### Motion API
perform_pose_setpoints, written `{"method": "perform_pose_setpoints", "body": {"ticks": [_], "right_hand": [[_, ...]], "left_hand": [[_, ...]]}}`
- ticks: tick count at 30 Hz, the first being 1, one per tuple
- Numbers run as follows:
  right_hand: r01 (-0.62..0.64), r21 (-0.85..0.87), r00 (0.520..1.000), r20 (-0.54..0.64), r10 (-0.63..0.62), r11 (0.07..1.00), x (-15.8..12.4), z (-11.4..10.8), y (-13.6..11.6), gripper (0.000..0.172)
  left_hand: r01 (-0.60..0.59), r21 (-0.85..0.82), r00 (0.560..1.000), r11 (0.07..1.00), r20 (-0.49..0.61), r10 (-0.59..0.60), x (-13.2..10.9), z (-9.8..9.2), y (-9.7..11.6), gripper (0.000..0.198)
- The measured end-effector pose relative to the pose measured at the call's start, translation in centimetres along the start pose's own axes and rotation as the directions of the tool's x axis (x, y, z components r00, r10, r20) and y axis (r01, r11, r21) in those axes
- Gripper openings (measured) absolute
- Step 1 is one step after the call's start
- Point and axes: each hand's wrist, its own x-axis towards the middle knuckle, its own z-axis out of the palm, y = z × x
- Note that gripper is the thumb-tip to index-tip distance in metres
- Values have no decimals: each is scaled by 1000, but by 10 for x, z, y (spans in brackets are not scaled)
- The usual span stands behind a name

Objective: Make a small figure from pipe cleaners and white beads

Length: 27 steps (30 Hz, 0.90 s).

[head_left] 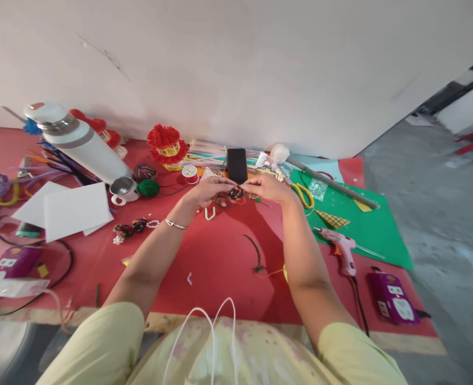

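Both hands meet over the far middle of the red table, pinching a small dark multicoloured yarn piece (235,193) between them. My left hand (212,190) is closed on its left side, and my right hand (265,188) is closed on its right side. Just beyond the fingers stands a black phone (237,164). A pale green bent clip-like piece (210,214) lies below my left hand. Nearer my body, a dark strand (254,254) joins a thin orange thread. To the left lies a similar yarn piece with pearl beads (130,231).
A white bottle (82,144), steel cup (124,191), green yarn ball (148,187) and white cards (76,211) stand or lie left. Yellow-handled scissors (304,196), a pink glue gun (343,248) and green sheet (375,227) are right. A purple power box (393,297) sits near the edge.
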Motion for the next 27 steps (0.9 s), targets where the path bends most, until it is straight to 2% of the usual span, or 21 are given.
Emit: {"method": "perform_pose_setpoints", "body": {"ticks": [2,4,6,7,9,11,13,15,17,18,19,21,23,24,27], "right_hand": [[-20,10,999,-37,20,1000,0,-1,3,33],[-33,28,998,-57,35,999,1,-1,7,30],[-30,39,999,-33,32,999,2,1,10,31],[-25,38,1000,-16,25,999,2,1,11,31],[-10,24,1000,2,10,1000,3,2,12,29],[-6,4,1000,-1,6,1000,2,3,12,29],[-6,-6,1000,0,6,1000,1,3,10,31],[6,29,1000,26,-7,1000,0,4,6,33],[37,125,998,50,-44,991,0,5,1,33],[54,181,997,47,-63,982,-1,6,-2,33],[71,229,996,31,-80,971,-1,7,-5,32],[94,288,995,-15,-94,953,0,9,-10,30],[94,308,995,-46,-84,947,1,10,-12,29],[91,304,995,-58,-77,948,1,11,-12,29],[70,230,994,-93,-50,971,3,12,-7,31]], "left_hand": [[29,177,993,984,105,-48,-3,6,-2,34],[47,369,972,928,198,-128,-5,15,-6,31],[49,496,956,867,230,-185,-5,25,-14,26],[23,528,962,849,221,-163,-4,29,-18,23],[-74,556,982,828,185,-37,-2,34,-24,16],[-164,573,985,803,145,98,0,32,-27,9],[-183,581,983,793,99,154,2,26,-24,3],[-167,551,981,818,13,192,3,20,-20,8],[-189,471,956,861,-111,271,5,18,-17,8],[-206,412,947,888,-145,287,5,19,-16,18],[-215,342,949,915,-147,278,6,21,-15,29],[-184,201,978,962,-56,199,7,26,-16,43],[-120,145,992,982,43,115,8,28,-17,39],[-102,159,994,982,46,96,8,27,-18,33],[-104,280,992,954,-33,118,7,18,-18,21]]}}
